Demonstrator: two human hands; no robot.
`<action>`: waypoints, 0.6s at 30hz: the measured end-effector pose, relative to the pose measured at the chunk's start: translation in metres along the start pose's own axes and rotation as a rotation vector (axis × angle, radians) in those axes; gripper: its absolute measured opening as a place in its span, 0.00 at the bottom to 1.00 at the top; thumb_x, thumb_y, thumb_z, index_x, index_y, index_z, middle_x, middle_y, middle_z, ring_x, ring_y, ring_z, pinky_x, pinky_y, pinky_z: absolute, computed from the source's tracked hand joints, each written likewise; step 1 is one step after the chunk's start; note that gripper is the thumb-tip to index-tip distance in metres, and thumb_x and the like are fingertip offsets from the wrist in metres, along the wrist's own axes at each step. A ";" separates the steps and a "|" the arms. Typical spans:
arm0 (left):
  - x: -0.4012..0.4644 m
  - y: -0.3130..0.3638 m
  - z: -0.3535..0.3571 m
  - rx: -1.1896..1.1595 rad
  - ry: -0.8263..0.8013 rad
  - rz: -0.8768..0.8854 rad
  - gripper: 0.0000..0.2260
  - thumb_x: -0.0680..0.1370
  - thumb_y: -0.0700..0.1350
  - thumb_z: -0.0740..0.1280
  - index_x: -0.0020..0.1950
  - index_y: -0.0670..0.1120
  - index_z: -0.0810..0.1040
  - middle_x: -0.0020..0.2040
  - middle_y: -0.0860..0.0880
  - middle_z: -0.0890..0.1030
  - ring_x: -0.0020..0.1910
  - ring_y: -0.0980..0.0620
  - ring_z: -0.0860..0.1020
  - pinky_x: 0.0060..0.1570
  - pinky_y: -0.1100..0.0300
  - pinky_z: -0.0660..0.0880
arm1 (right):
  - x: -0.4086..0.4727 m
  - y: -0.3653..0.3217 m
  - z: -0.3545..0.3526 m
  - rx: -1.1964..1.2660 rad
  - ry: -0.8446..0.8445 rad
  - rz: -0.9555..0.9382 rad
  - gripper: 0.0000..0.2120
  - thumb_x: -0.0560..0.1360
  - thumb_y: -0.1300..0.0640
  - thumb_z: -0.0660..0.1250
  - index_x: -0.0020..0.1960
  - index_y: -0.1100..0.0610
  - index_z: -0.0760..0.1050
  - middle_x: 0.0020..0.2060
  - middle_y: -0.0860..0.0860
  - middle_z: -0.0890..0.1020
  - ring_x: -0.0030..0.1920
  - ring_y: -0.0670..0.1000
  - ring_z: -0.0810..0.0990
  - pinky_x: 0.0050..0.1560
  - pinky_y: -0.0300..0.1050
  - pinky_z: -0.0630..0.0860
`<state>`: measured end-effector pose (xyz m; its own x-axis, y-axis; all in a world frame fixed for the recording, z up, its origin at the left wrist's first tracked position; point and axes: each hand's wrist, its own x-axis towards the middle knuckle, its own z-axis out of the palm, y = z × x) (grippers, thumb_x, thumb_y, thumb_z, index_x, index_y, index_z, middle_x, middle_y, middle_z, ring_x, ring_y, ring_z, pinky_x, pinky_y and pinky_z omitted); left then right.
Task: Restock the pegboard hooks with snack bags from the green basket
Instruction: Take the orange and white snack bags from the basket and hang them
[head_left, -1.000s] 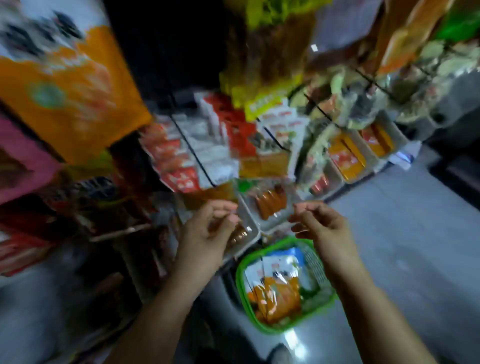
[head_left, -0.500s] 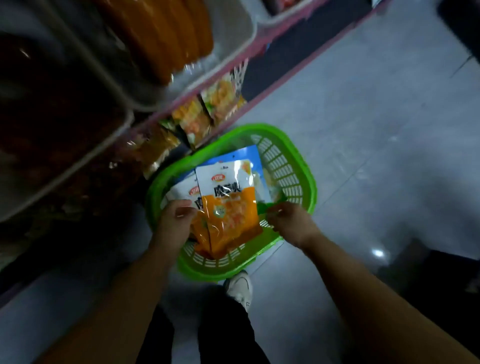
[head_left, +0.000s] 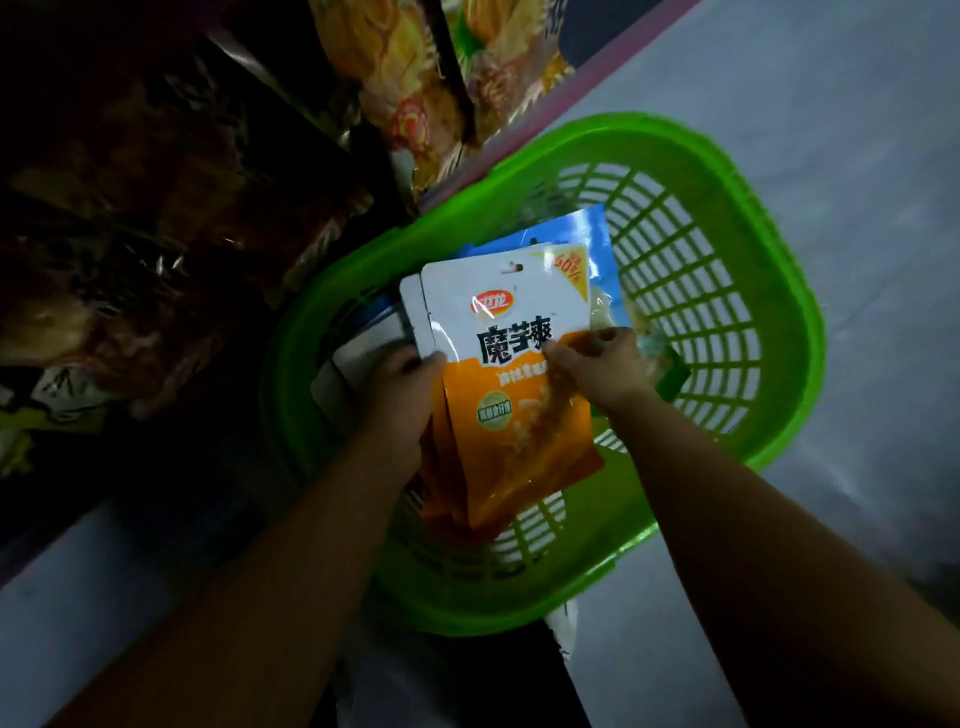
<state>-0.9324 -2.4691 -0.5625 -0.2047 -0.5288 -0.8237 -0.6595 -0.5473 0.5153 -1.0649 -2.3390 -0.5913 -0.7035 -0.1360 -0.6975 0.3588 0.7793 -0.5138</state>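
Observation:
The green basket (head_left: 769, 291) stands on the grey floor below me. In it lies a small stack of white-and-orange snack bags (head_left: 514, 400) with a blue bag (head_left: 576, 234) underneath. My left hand (head_left: 400, 400) grips the left edge of the stack, thumb on the top bag. My right hand (head_left: 602, 369) pinches the top bag's right side near its middle. The pegboard hooks are out of view.
A low shelf edge (head_left: 587, 88) runs diagonally past the basket, with yellow and orange packets (head_left: 400, 83) standing behind it. Dark packaged goods (head_left: 130, 218) fill the left. Grey floor (head_left: 857, 130) lies to the right. My legs show under the basket.
I have bent from the pegboard display down to the basket. Both hands went from empty in the air into the basket and now hold the orange snack bags.

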 end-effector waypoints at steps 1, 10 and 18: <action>0.003 0.003 0.002 -0.027 -0.028 0.006 0.07 0.78 0.47 0.64 0.55 0.48 0.76 0.47 0.46 0.82 0.37 0.50 0.81 0.32 0.58 0.76 | 0.000 0.001 0.002 0.042 0.014 0.011 0.32 0.68 0.50 0.76 0.64 0.63 0.66 0.59 0.56 0.77 0.58 0.52 0.76 0.61 0.47 0.73; -0.017 0.000 -0.005 -0.222 -0.130 0.067 0.14 0.73 0.42 0.72 0.56 0.51 0.77 0.55 0.47 0.82 0.49 0.50 0.82 0.45 0.53 0.78 | -0.026 0.003 -0.018 0.292 0.023 -0.111 0.11 0.73 0.62 0.70 0.53 0.65 0.77 0.49 0.59 0.82 0.48 0.55 0.81 0.44 0.43 0.78; -0.161 0.060 -0.066 -0.342 -0.056 0.253 0.09 0.73 0.42 0.71 0.53 0.50 0.81 0.56 0.48 0.83 0.56 0.49 0.80 0.61 0.44 0.74 | -0.149 -0.060 -0.100 0.373 0.018 -0.264 0.03 0.75 0.59 0.70 0.42 0.55 0.80 0.31 0.47 0.84 0.32 0.42 0.81 0.34 0.38 0.78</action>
<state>-0.8910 -2.4597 -0.3839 -0.3747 -0.6429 -0.6680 -0.3073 -0.5937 0.7437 -1.0431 -2.3042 -0.4071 -0.8096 -0.2873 -0.5119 0.3600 0.4458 -0.8195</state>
